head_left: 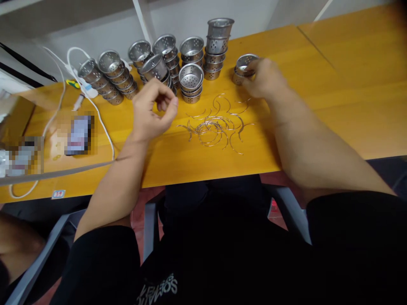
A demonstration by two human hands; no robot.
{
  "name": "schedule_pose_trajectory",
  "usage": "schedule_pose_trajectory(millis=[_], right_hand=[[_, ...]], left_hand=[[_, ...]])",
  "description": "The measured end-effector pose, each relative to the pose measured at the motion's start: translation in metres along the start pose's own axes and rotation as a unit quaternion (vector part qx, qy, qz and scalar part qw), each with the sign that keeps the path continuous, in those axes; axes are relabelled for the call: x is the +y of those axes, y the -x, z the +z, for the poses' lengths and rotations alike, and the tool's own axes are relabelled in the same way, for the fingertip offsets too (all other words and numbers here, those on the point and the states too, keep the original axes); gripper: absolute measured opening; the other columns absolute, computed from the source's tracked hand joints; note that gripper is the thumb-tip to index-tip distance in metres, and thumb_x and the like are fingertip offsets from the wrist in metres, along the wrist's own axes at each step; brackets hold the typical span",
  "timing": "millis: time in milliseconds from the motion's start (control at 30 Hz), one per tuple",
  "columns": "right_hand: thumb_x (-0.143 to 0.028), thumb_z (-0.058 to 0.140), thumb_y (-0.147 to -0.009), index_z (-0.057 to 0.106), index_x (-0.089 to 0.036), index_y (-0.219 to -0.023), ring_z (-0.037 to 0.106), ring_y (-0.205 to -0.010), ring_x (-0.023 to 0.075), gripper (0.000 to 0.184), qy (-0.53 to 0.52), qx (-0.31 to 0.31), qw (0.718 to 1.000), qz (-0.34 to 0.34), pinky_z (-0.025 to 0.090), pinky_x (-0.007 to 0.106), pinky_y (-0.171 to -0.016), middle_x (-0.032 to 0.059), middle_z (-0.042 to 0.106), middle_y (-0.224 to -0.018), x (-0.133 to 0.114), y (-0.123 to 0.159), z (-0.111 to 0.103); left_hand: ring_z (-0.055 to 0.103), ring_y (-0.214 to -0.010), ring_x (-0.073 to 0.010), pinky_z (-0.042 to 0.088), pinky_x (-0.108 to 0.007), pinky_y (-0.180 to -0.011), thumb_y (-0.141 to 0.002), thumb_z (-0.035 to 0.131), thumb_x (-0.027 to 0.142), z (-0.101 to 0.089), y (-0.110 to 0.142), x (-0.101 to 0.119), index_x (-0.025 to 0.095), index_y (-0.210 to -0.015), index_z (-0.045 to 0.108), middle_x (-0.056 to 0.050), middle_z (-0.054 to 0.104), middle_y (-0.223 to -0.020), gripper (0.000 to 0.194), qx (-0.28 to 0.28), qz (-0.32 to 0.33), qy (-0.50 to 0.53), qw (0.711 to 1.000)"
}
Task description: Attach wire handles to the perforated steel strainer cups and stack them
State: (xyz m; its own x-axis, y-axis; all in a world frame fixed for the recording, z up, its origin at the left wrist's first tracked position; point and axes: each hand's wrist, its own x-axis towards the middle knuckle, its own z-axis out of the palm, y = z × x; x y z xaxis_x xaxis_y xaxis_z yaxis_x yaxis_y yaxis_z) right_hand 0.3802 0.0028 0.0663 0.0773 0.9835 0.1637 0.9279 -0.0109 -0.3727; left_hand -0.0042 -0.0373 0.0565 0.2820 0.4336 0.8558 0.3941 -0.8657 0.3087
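Observation:
My right hand (266,78) has its fingers and thumb closed on the rim of a perforated metal cup (246,62). That cup sits on another one in a short stack at the right. Over the table, in front of the stacks, my left hand (155,106) is curled with thumb and forefinger together; anything between them is too small to make out. Nearest to it stands a low stack of perforated cups (191,82). Between my hands lies a loose heap of thin curved wires (211,129), some crossing each other.
Several taller cup stacks (217,46) line the back of the yellow table (349,84), some leaning. At the left are a blurred phone (79,134), white cables (104,131) and a small numbered label (58,194). Another person's bare limb (19,245) shows at lower left.

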Motion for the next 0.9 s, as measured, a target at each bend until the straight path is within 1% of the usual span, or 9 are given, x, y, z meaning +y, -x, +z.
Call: schedule_pose_trajectory(millis=[167,300,400,467,533,633,700,767,900], right_hand=[[-0.003,0.088,-0.122,0.098,-0.007,-0.15,0.091,-0.139,0.0365,0.03,-0.002,0.03,0.999,0.02,0.062,0.042,-0.107,0.0267,0.095,-0.147,-0.012,0.007,-0.004],[-0.007,0.084,-0.126,0.096,-0.011,-0.152,0.092,-0.134,0.037,0.029,-0.031,0.096,0.995,0.013,0.067,0.045,-0.11,0.0228,0.095,-0.145,-0.017,0.01,-0.008],[-0.006,0.081,-0.126,0.091,-0.02,-0.14,0.089,-0.131,0.0329,0.022,-0.084,0.173,0.979,-0.068,0.07,0.045,-0.118,0.0187,0.092,-0.148,-0.022,0.017,-0.015],[-0.017,0.082,-0.127,0.085,-0.03,-0.125,0.086,-0.131,0.0327,0.013,-0.124,0.19,0.96,-0.166,0.071,0.046,-0.121,0.0159,0.088,-0.143,-0.028,0.026,-0.02],[-0.039,0.079,-0.13,0.08,-0.038,-0.118,0.084,-0.132,0.0346,0.012,-0.159,0.144,0.941,-0.263,0.071,0.052,-0.125,0.0124,0.087,-0.138,-0.037,0.039,-0.019],[-0.056,0.078,-0.127,0.084,-0.043,-0.122,0.084,-0.135,0.0381,0.015,-0.227,0.027,0.899,-0.373,0.068,0.061,-0.13,0.0075,0.089,-0.139,-0.054,0.057,-0.005],[-0.059,0.079,-0.126,0.088,-0.041,-0.125,0.085,-0.134,0.0392,0.02,-0.26,-0.024,0.868,-0.422,0.069,0.062,-0.127,0.0074,0.09,-0.138,-0.062,0.063,0.01],[-0.059,0.08,-0.128,0.092,-0.034,-0.126,0.087,-0.129,0.0391,0.027,-0.272,-0.045,0.847,-0.454,0.071,0.06,-0.121,0.0105,0.091,-0.135,-0.065,0.064,0.024],[-0.057,0.083,-0.129,0.094,-0.028,-0.12,0.087,-0.117,0.037,0.032,-0.277,-0.05,0.83,-0.481,0.071,0.054,-0.112,0.0132,0.092,-0.127,-0.063,0.058,0.039]], left_hand=[[0.057,-0.06,-0.0173,0.044,-0.036,-0.054,-0.119,0.08,0.067,0.016,0.01,-0.004,0.031,-0.098,0.074,-0.001,0.068,-0.083,0.042,-0.089,-0.027,0.081,0.992],[0.056,-0.061,-0.0179,0.046,-0.036,-0.056,-0.117,0.086,0.064,0.016,0.017,-0.017,0.031,-0.1,0.079,-0.002,0.066,-0.083,0.037,-0.116,-0.06,0.083,0.988],[0.066,-0.069,-0.0205,0.058,-0.038,-0.062,-0.118,0.086,0.064,0.017,0.021,-0.02,0.033,-0.111,0.083,-0.004,0.073,-0.092,0.032,-0.126,-0.075,0.09,0.985],[0.08,-0.086,-0.0256,0.071,-0.043,-0.075,-0.118,0.089,0.067,0.019,0.022,-0.022,0.035,-0.13,0.084,-0.007,0.081,-0.114,0.035,-0.125,-0.109,0.083,0.983],[0.089,-0.116,-0.0345,0.081,-0.052,-0.093,-0.115,0.095,0.074,0.022,0.023,-0.025,0.04,-0.157,0.075,-0.012,0.081,-0.15,0.058,-0.106,-0.131,0.077,0.983],[0.079,-0.16,-0.0471,0.079,-0.066,-0.124,-0.105,0.102,0.088,0.024,0.023,-0.034,0.049,-0.183,0.053,-0.014,0.063,-0.19,0.1,-0.076,-0.1,0.088,0.988],[0.069,-0.175,-0.0497,0.07,-0.071,-0.142,-0.1,0.103,0.096,0.023,0.025,-0.041,0.05,-0.189,0.047,-0.012,0.06,-0.194,0.115,-0.098,-0.08,0.091,0.988],[0.067,-0.177,-0.0506,0.061,-0.071,-0.151,-0.096,0.103,0.101,0.022,0.027,-0.048,0.045,-0.189,0.052,-0.013,0.067,-0.187,0.12,-0.15,-0.081,0.084,0.982],[0.068,-0.175,-0.0539,0.056,-0.07,-0.153,-0.094,0.109,0.097,0.02,0.032,-0.056,0.035,-0.187,0.06,-0.017,0.073,-0.18,0.122,-0.223,-0.098,0.072,0.967]])
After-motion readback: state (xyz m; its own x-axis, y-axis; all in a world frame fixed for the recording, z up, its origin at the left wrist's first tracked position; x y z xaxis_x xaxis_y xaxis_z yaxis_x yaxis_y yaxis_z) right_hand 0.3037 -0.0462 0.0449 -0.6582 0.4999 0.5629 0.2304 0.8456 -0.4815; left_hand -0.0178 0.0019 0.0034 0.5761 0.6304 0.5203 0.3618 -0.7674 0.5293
